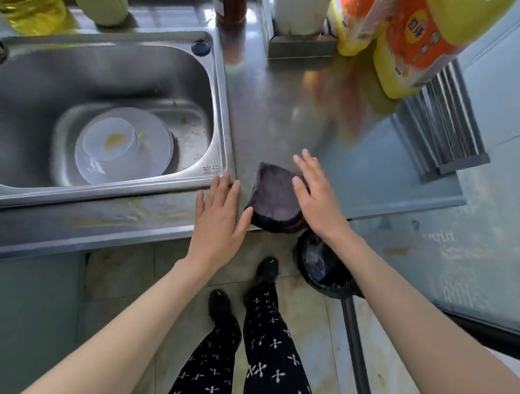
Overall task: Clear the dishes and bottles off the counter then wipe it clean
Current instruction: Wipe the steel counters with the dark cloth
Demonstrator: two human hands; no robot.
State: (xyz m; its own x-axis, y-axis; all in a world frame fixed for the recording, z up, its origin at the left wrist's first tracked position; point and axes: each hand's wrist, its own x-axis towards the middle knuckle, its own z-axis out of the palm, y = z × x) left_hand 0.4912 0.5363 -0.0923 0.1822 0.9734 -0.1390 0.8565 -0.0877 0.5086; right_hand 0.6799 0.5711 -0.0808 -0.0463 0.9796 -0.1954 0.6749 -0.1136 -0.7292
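A dark purple folded cloth lies on the steel counter near its front edge. My right hand rests flat along the cloth's right side, fingers apart. My left hand lies flat and open on the counter's edge just left of the cloth, its thumb almost touching it. In the steel sink at left sit a white plate and a white bowl with a yellow smear. Yellow residue streaks the counter's front lip below the sink.
Yellow oil jugs with orange labels stand at the back right. A brown bottle, a pale green bottle and a yellow bottle line the back. A black bin stands on the floor by my feet.
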